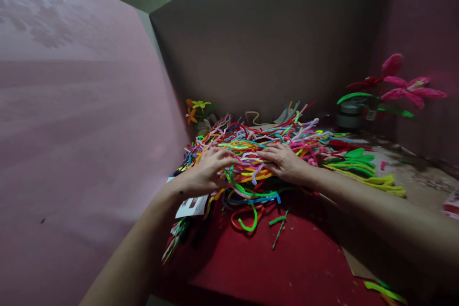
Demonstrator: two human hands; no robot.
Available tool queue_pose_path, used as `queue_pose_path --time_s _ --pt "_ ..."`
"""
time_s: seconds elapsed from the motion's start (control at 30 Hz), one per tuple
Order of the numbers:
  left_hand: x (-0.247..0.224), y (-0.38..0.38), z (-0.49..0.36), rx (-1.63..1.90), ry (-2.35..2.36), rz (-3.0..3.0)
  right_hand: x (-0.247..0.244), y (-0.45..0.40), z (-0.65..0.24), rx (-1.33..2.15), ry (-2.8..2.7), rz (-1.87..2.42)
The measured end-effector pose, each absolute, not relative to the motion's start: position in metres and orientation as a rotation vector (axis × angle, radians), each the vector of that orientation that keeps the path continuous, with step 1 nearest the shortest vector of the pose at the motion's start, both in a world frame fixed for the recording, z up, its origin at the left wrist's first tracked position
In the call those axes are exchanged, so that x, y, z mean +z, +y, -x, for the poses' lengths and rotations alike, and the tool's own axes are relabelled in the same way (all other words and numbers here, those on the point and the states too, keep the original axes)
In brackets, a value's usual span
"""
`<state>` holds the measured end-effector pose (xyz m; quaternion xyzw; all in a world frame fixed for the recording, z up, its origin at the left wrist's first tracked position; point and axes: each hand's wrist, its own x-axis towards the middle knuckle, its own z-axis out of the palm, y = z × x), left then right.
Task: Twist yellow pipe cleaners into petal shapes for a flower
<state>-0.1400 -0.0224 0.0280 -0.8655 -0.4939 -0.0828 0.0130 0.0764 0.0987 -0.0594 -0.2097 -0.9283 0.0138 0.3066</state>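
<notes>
A large tangled heap of many-coloured pipe cleaners (247, 143) lies on a red surface (279, 267). On the left side of the heap rests my left hand (211, 167), its fingers stretched forward over the strands. My right hand (285, 162) lies on the heap's right side, fingers spread and pointing left. Both palms face down, and neither hand shows a strand gripped between its fingers. Below the hands, a bright green pipe cleaner (251, 224) curls over a red loop (234, 220). Short green scraps (278, 229) lie to the right of it.
A pink fluffy flower (409, 88) stands at the right by a dark round container (349, 114). Small orange flowers (191, 114) are at the back left. Green and yellow bundles (383, 184) lie right of the heap. A white card (191, 207) sits beside my left wrist. A pink fabric wall (107, 153) closes the left.
</notes>
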Motion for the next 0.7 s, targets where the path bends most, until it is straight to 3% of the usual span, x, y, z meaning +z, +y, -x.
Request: queue_pose_path --time_s 0.17,0.3,0.7 --pt "-0.007 -0.007 0.131 -0.118 -1.502 2.345 -0.056 0.103 -0.078 0.07 -2.39 0.477" --pt "-0.004 0.01 0.138 -0.158 -1.557 2.379 -0.048 0.101 -0.083 0.073 -2.288 0.377" --pt "0.01 0.038 0.148 -0.735 -2.03 2.576 -0.042 0.054 -0.103 -0.172 -2.182 0.286"
